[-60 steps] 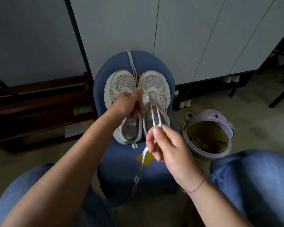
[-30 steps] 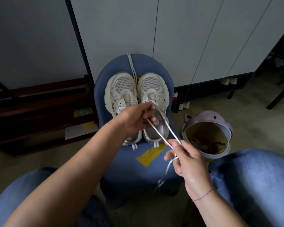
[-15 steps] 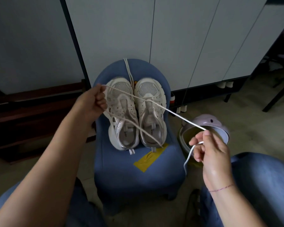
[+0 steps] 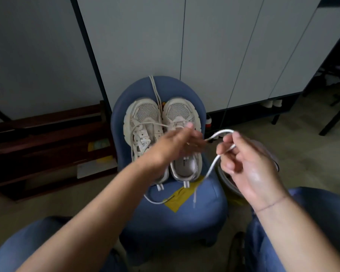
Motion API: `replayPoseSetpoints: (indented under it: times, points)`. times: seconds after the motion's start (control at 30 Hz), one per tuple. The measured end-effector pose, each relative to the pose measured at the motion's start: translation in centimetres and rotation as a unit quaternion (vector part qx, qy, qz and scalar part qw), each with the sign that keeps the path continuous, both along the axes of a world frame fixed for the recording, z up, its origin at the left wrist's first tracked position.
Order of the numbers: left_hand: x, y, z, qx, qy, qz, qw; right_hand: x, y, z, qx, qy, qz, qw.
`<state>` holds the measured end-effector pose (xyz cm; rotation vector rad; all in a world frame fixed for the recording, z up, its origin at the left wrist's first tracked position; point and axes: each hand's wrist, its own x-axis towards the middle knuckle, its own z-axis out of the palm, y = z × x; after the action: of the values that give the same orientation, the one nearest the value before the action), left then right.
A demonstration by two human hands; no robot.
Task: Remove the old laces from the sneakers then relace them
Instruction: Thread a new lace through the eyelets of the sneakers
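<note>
One small blue upholstered chair (image 4: 161, 216) with a rounded back stands against pale grey cabinet doors (image 4: 214, 46). On its seat lie two cream mesh sneakers (image 4: 143, 122) side by side, touching, with toes toward the chair's back and heels toward its front edge. Two hands work above the chair's seat. The left hand (image 4: 177, 144) hovers over the two shoes, blurred, and its grip looks closed round one white flat lace (image 4: 222, 132). The right hand (image 4: 247, 163) is just off the chair's right side, with its grip pinching the same lace between thumb and forefinger while the other fingers curl loosely. Between the two grips the lace rises in one short arch. From the right hand it drops to the front of the seat, where its tip lies on the one yellow patch (image 4: 175, 201). One more strand crosses the sneaker on the chair's left side toward the left hand, and one slack loop lies at the seat's front. A second cream lace (image 4: 152, 85), doubled into two strands, hangs over the top of the chair's back and runs down between the two toes. One pale round bin (image 4: 227, 183) stands right of the chair, mostly hidden by the right hand. One dark wooden rack (image 4: 47, 144) sits to the chair's left. Two knees in blue jeans (image 4: 312, 222) flank the chair's front.
</note>
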<state>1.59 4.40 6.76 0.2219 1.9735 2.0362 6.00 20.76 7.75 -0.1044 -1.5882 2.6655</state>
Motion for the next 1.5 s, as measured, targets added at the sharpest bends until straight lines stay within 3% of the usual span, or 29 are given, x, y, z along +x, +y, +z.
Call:
replayPoseSetpoints:
  times: [0.1,0.23,0.3,0.37,0.4,0.43,0.53,0.63,0.9,1.07,1.2,1.5]
  points:
    - [0.5,0.8,-0.8,-0.001,-0.042,-0.108,0.993,-2.8,0.3,1.2,0.011,0.009,0.000,1.000]
    - [-1.1,-1.2,-0.7,-0.015,-0.046,-0.049,0.998,-6.9,2.5,1.2,0.038,-0.042,-0.033,0.998]
    - [-2.2,-2.4,-0.3,-0.061,-0.035,-0.021,0.997,-8.6,3.9,0.7,0.175,-0.076,-0.022,0.981]
    - [-3.0,-3.1,0.1,-0.113,-0.018,0.009,0.993,-9.9,4.6,0.2,0.431,-0.074,-0.001,0.899]
    - [-3.4,-3.1,0.4,-0.132,-0.012,0.021,0.991,-10.2,4.4,0.2,0.513,-0.047,0.008,0.857]
    - [-3.7,-3.0,0.6,-0.149,-0.004,0.029,0.988,-10.5,3.8,0.5,0.544,-0.008,0.022,0.839]
    - [-4.4,-1.9,1.3,-0.186,0.023,0.027,0.982,-10.5,0.8,1.7,0.466,0.087,0.152,0.867]
    - [-5.2,-1.3,1.2,-0.174,0.035,0.035,0.983,-10.7,-1.0,1.5,0.479,0.112,0.235,0.838]
    - [-6.5,-2.4,-1.2,-0.164,0.021,0.002,0.986,-13.7,2.1,-0.8,0.541,0.085,0.051,0.835]
    - [-6.7,-2.5,-1.8,-0.152,0.036,0.028,0.987,-13.4,0.7,-0.9,0.643,0.142,-0.007,0.753]
    - [-7.0,-1.9,-2.1,-0.128,0.053,0.056,0.989,-12.6,-1.5,-1.5,0.547,0.156,0.161,0.807]
    - [-7.1,-1.3,-2.1,-0.149,0.064,0.153,0.975,-14.5,-0.8,-2.4,0.501,0.153,0.098,0.846]
